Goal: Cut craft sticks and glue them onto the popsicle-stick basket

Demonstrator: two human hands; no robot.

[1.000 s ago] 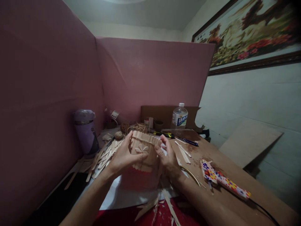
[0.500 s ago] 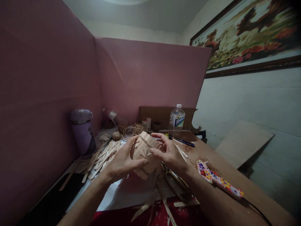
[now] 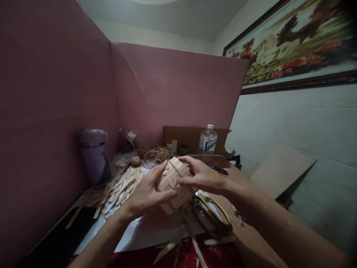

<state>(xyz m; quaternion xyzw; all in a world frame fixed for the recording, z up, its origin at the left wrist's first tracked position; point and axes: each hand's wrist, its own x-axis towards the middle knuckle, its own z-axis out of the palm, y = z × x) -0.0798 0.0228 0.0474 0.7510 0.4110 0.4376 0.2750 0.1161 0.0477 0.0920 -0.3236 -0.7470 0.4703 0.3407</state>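
Between my two hands is a small craft piece made of wooden craft sticks [image 3: 173, 181], set side by side with a twine band across them and thin slivers forming a shape on its face. My left hand [image 3: 152, 188] grips its left side, thumb on the near face. On the right side, my right hand [image 3: 199, 173] holds it with the thumb on the front and fingers curled behind the upper edge. The piece is tilted and held above the white paper [image 3: 134, 232]. Close under my right wrist lie gold-handled scissors [image 3: 214, 212].
Loose craft sticks [image 3: 122, 191] are heaped at left beside a purple tumbler [image 3: 95, 156]. Twine balls [image 3: 161, 153] and a plastic bottle [image 3: 208, 140] stand at the back. A blue pen [image 3: 219, 169] lies at right. Cut sticks [image 3: 195, 242] lie over red cloth near me.
My right forearm has swung outward to the right, uncovering the scissors and covering most of the flower-patterned object. Both hands keep their hold on the craft piece, which has barely moved.
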